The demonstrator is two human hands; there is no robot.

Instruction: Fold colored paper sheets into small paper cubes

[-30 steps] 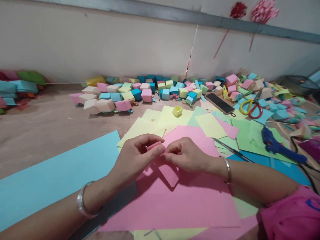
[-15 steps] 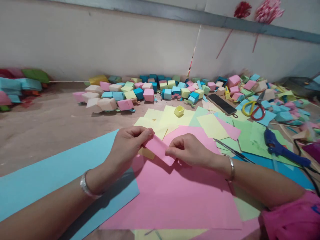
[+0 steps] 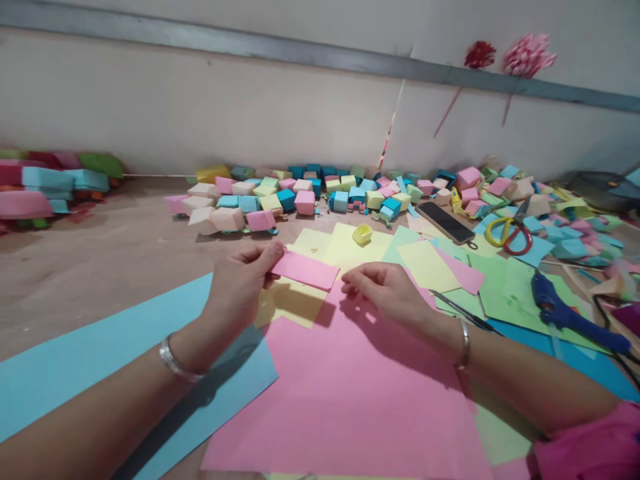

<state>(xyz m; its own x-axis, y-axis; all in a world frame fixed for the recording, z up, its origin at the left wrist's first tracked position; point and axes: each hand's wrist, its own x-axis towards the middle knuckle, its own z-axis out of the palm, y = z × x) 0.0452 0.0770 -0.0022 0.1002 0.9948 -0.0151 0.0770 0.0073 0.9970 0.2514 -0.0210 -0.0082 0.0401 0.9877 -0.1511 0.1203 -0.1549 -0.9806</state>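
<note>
My left hand (image 3: 243,283) pinches one end of a folded pink paper strip (image 3: 306,268) between thumb and fingers, above the sheets. Just off the strip's other end is my right hand (image 3: 383,287), its fingers curled together with nothing visible in them. Below both lies a large pink paper sheet (image 3: 345,407). A yellow paper piece (image 3: 290,303) rests under the strip, partly shaded by it. To the left, a long light blue sheet (image 3: 125,333) runs beneath my left forearm. Beyond the hands sits a small folded yellow paper piece (image 3: 362,233) on pale yellow sheets.
Rows of folded paper blocks (image 3: 305,203) line the wall. A phone (image 3: 445,223), scissors (image 3: 509,237), a dark slim cutter (image 3: 465,311) and a blue glue gun (image 3: 575,313) lie on the right among green and blue papers. More colourful folded pieces (image 3: 47,180) stand far left.
My right hand has let go of the pink strip and sits slightly apart from it. My left hand has moved left with the strip, now held more level. The view has shifted slightly.
</note>
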